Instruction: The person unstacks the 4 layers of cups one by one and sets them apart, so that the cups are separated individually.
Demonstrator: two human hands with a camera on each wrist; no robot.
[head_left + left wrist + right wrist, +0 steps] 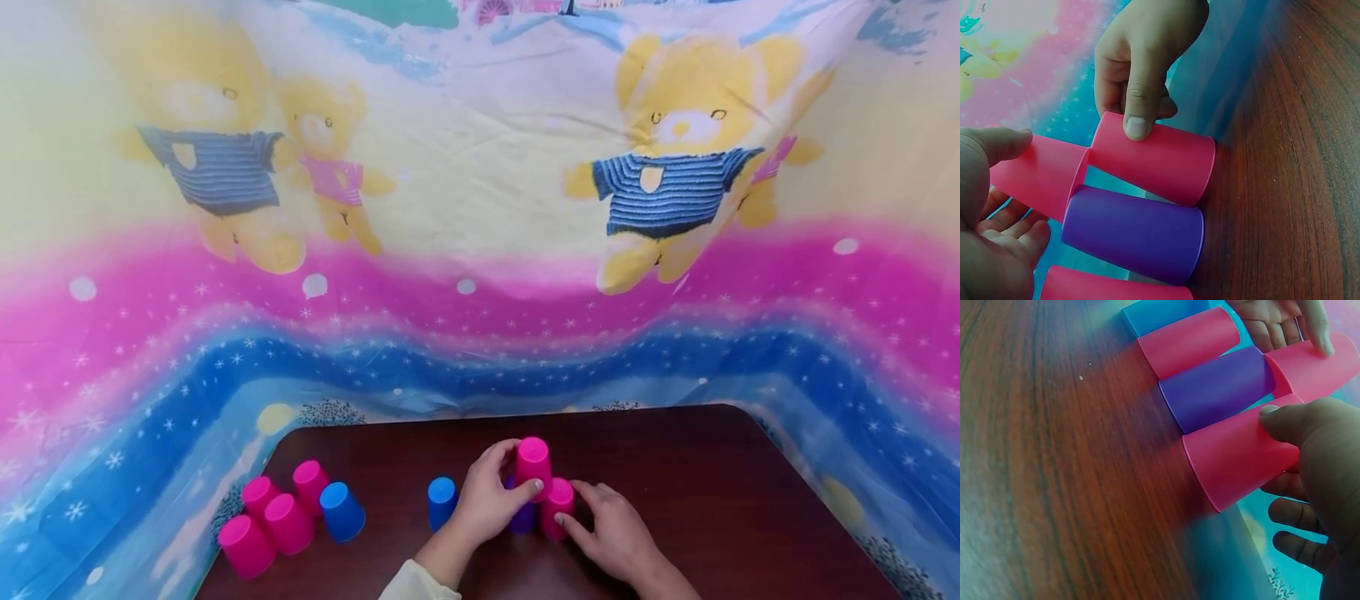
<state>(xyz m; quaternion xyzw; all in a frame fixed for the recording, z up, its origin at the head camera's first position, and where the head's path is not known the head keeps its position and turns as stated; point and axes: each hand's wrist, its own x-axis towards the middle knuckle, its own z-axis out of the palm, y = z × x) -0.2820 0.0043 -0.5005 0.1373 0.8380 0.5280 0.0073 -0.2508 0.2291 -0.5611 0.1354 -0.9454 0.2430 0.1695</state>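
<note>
My left hand [486, 493] grips an upside-down pink cup [533, 460] between thumb and fingers. Its rim sits over the tops of a purple cup [522, 520] and a second pink cup [558, 510]. That second cup stands upside down on the table at the right end of a row, and my right hand [617, 533] pinches it. In the right wrist view the row runs on past the purple cup [1219, 387] to another pink cup [1191, 344] and a blue cup [1163, 315]. The left hand hides part of this row in the head view.
On the left of the dark wooden table [675, 467] stand several upside-down pink cups [247, 546] in a cluster, with a blue cup [342, 512] beside them. A printed cloth [465, 333] with bears hangs behind the table and along its sides.
</note>
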